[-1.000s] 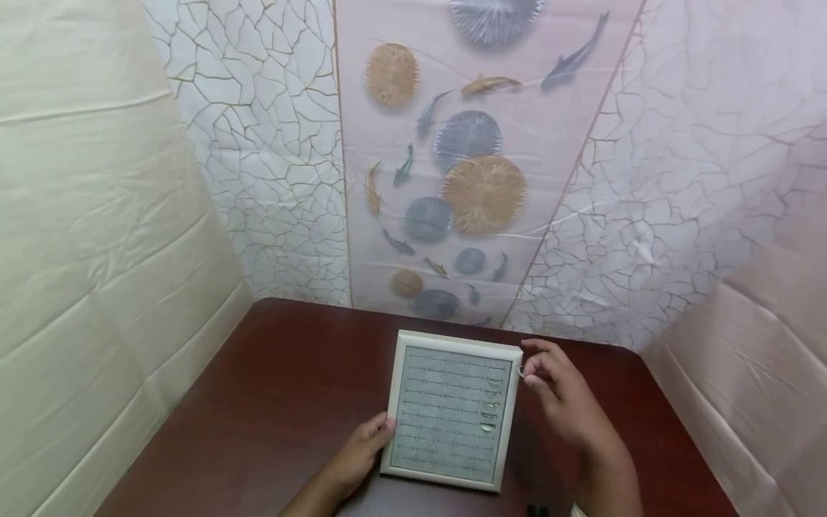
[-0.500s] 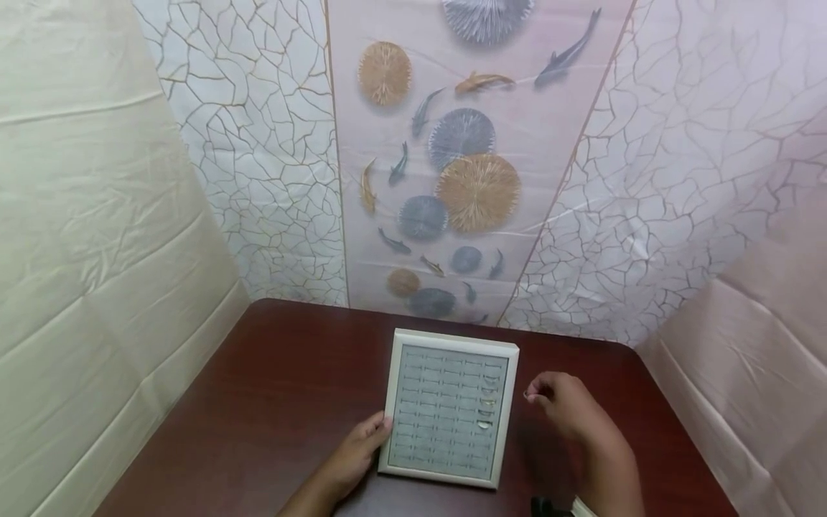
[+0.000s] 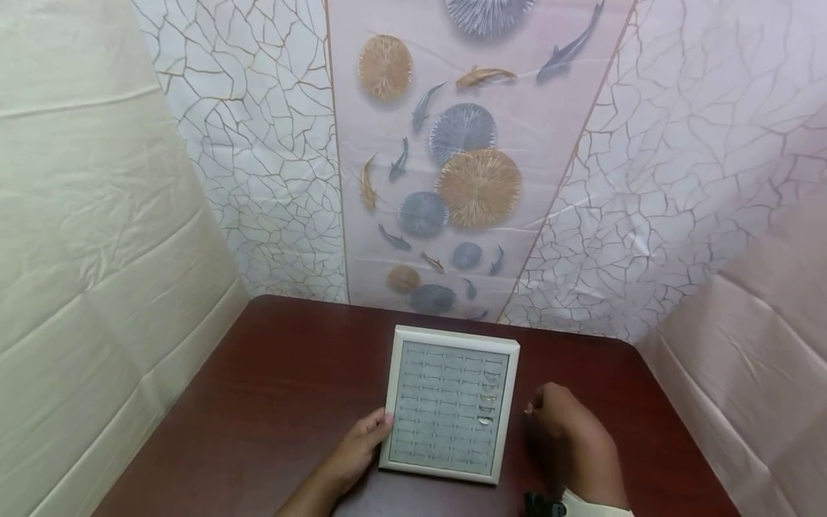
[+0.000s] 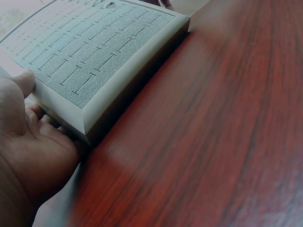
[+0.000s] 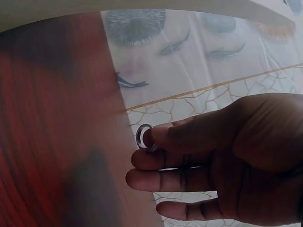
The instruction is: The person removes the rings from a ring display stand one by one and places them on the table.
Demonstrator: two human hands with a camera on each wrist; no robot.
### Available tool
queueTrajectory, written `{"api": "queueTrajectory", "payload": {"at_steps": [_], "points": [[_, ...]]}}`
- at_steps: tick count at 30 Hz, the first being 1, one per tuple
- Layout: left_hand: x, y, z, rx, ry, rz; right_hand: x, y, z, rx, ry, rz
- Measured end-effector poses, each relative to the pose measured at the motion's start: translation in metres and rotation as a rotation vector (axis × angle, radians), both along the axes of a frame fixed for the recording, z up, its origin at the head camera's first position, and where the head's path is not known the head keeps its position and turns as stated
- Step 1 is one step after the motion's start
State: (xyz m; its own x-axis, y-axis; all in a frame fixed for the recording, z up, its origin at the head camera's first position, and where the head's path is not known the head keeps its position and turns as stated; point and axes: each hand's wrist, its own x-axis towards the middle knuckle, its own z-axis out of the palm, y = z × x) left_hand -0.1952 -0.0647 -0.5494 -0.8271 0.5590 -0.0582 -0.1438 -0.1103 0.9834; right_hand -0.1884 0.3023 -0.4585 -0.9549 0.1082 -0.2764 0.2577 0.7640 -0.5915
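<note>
A ring display tray with a pale frame and grey slotted padding leans tilted toward me. Several rings sit one below another in the slots of its right column. My left hand grips the frame's left side, thumb on the rim and fingers beneath, as the left wrist view shows along the tray's frame. Off the tray's right edge, my right hand pinches a silvery ring between thumb and forefinger. The other fingers extend below it in the right wrist view; from the head view the ring is mostly hidden.
A dark red wooden table spreads under the tray. Behind it hangs a patterned backdrop with fish and round motifs, and plain cream cloth closes the left side. A black strap piece is at my right wrist.
My right hand has drawn away from the tray's upper right corner, down and slightly right, turning as it goes, ring still pinched. The left hand and tray stay almost in place.
</note>
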Motion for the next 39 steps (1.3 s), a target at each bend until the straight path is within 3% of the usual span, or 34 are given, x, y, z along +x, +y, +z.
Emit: {"api": "queueTrajectory", "payload": {"at_steps": [4, 6, 8, 16, 31, 39], "points": [[0.001, 0.0, 0.002, 0.007, -0.001, -0.005, -0.007, 0.002, -0.007, 0.081, 0.015, 0.06], [0.001, 0.0, 0.002, 0.011, -0.002, -0.004, -0.014, 0.004, -0.009, 0.228, 0.074, 0.133], [0.002, 0.0, 0.002, 0.014, 0.0, -0.001, -0.017, 0.005, -0.012, 0.252, 0.068, 0.155], [0.002, -0.001, 0.002, 0.018, 0.017, -0.003, -0.024, 0.003, -0.024, 0.301, 0.034, 0.196], [0.001, 0.0, 0.0, 0.021, 0.014, -0.009, -0.032, -0.001, -0.032, 0.309, -0.038, 0.182], [0.0, 0.0, -0.002, 0.033, 0.014, -0.009, -0.032, -0.002, -0.033, 0.3, -0.006, 0.172]]}}
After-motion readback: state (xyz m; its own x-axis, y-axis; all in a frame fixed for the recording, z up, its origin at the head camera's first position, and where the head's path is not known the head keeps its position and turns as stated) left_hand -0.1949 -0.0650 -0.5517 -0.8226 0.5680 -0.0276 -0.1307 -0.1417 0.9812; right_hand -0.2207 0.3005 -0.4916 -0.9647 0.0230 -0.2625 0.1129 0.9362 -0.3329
